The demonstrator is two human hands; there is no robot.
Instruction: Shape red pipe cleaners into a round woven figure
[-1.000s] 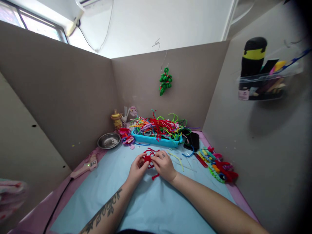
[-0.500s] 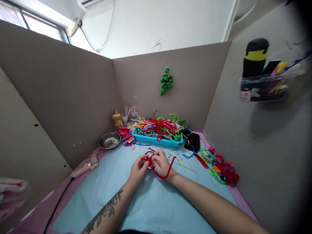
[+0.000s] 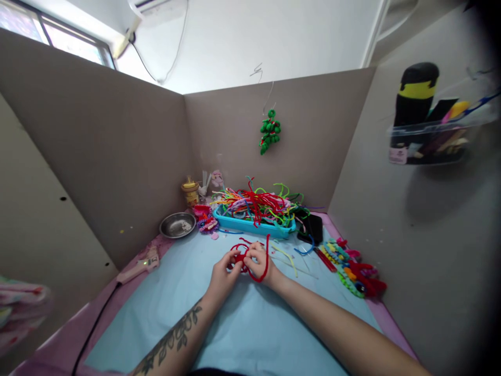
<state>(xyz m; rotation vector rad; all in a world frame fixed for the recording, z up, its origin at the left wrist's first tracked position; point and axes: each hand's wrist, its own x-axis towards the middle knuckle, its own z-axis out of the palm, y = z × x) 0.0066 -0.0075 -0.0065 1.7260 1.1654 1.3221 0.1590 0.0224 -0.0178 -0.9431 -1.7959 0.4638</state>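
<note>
Between my two hands is a red pipe cleaner piece [image 3: 240,258], bent into loops with a denser middle. My left hand [image 3: 225,270] pinches its left side between thumb and fingers. My right hand [image 3: 259,262] closes on the right side, its fingertips close to the left thumb. A loose red pipe cleaner end [image 3: 267,256] curves under my right hand and stands up beside the wrist. Just behind the hands lies a yellow pipe cleaner [image 3: 290,257]. The fingers hide part of the twisted middle.
A blue tray [image 3: 250,226] heaped with colourful pipe cleaners stands at the back. Left of it is a metal bowl [image 3: 166,227] with small white bits; a glue gun [image 3: 141,267] lies nearer. To the right are a black phone [image 3: 313,230] and finished pipe cleaner pieces [image 3: 348,269].
The loose red end has swung from slanting right over my right wrist to standing more upright and further left. Both hands keep their hold. The view has shifted slightly.
</note>
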